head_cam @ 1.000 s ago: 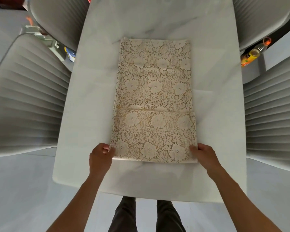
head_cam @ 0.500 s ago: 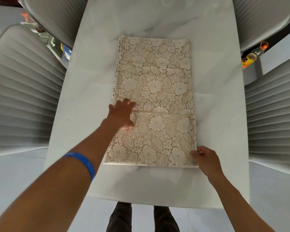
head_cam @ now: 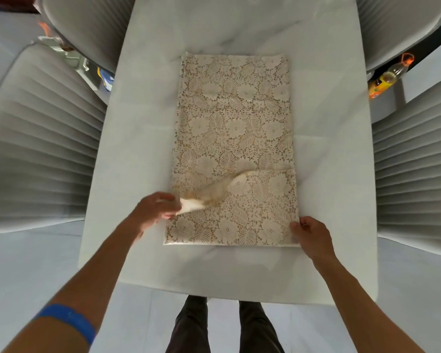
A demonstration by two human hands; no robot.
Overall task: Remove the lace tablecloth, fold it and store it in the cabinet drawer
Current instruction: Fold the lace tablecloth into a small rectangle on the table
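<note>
Bare forearms, blue wristband (head_cam: 69,321) on left arm, dark trousers (head_cam: 224,327)

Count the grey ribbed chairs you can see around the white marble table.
4: near left, far left, far right, near right of the white marble table. Others may sit beyond the frame.

A white marble desk (head_cam: 143,138) with faint grey veining is carrying one thing: a folded cream lace tablecloth (head_cam: 236,128) is lying flat along its middle, running from near to far, bare marble showing on every side of it
</note>
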